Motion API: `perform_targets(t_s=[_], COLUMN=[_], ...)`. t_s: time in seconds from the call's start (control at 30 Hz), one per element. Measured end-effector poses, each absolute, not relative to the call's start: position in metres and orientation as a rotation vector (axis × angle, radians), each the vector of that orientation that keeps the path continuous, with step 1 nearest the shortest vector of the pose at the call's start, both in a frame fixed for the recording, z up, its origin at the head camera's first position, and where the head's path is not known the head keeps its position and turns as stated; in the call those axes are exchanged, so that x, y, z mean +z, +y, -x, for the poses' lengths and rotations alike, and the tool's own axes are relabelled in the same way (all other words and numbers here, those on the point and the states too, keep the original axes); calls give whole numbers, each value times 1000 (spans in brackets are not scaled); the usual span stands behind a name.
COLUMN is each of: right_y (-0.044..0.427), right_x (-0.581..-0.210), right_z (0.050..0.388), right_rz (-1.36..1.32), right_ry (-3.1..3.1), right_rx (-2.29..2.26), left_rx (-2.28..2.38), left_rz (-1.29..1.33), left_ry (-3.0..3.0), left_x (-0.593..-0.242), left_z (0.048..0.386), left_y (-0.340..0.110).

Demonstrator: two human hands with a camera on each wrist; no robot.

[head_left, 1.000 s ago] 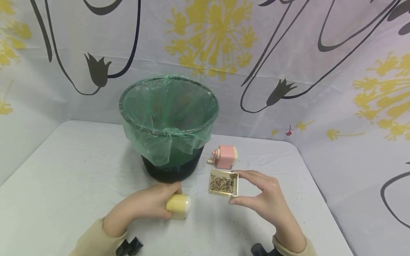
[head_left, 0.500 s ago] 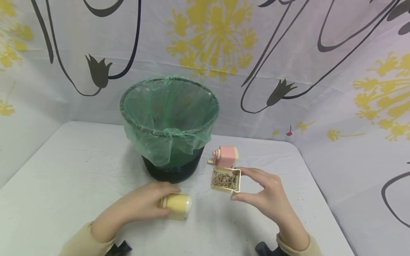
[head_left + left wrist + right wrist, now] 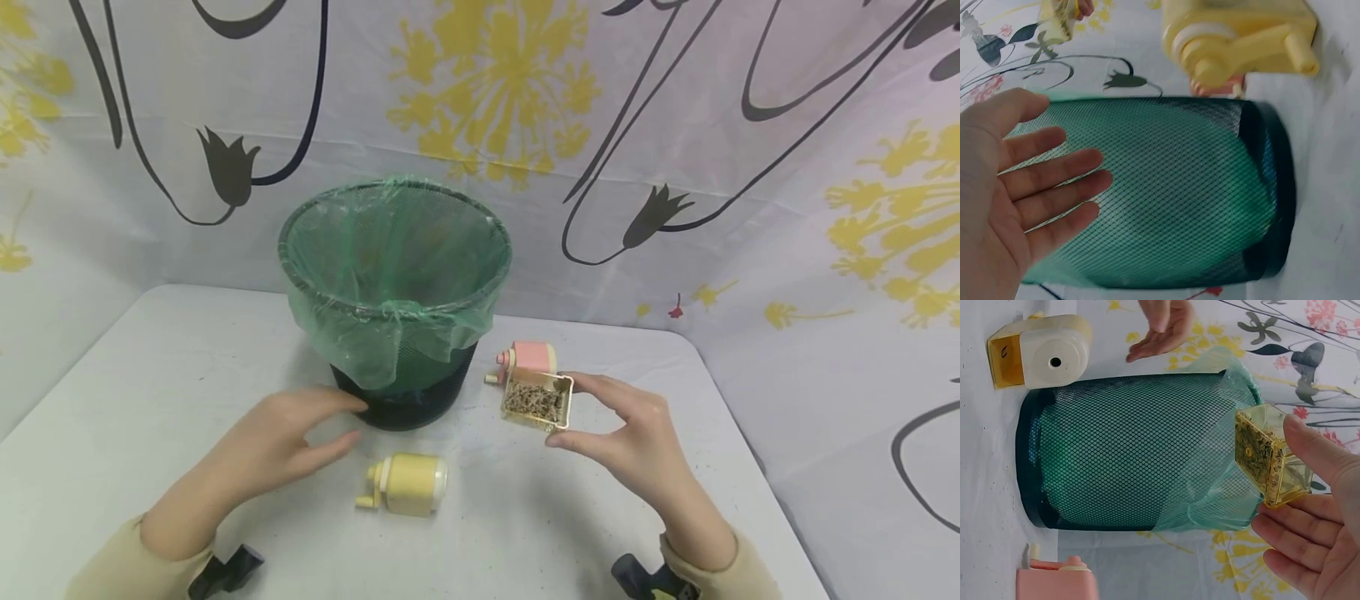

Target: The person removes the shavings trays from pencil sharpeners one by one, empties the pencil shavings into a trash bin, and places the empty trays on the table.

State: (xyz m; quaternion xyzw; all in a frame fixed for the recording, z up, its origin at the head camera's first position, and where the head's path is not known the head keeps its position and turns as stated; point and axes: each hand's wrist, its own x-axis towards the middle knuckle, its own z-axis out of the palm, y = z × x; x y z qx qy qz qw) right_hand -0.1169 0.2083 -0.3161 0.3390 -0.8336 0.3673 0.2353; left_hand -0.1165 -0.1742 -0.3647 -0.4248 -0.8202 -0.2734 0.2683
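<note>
My right hand pinches a clear yellow shavings drawer between thumb and fingers, held above the table. Pencil shavings fill part of it, as the right wrist view shows. Left of it, my left hand hovers with fingers extended and holds nothing. Near that hand a yellow crank pencil sharpener sits on the table, its handle toward the left. Beyond both hands stands a black mesh wastebasket lined with a green plastic bag.
A pink crank pencil sharpener stands right of the wastebasket, partly hidden behind the drawer. The white table meets a patterned cloth backdrop at the back and sides.
My left hand has let go of the yellow sharpener and moved left, away from it. The right hand has lifted the drawer slightly farther away and to the right.
</note>
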Motion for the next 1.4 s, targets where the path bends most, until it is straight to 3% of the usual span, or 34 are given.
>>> perform_targets(t_s=[0.63, 1.4], right_y=[208, 193], right_x=[-289, -252], right_z=[124, 141], right_rz=[-920, -812], right_ry=[-2276, -2228], right_rx=[955, 966], left_rx=[-788, -856], left_rz=[528, 468], left_ry=[-2046, -2196], left_x=[-326, -299], left_z=[120, 140], left_y=[-199, -196])
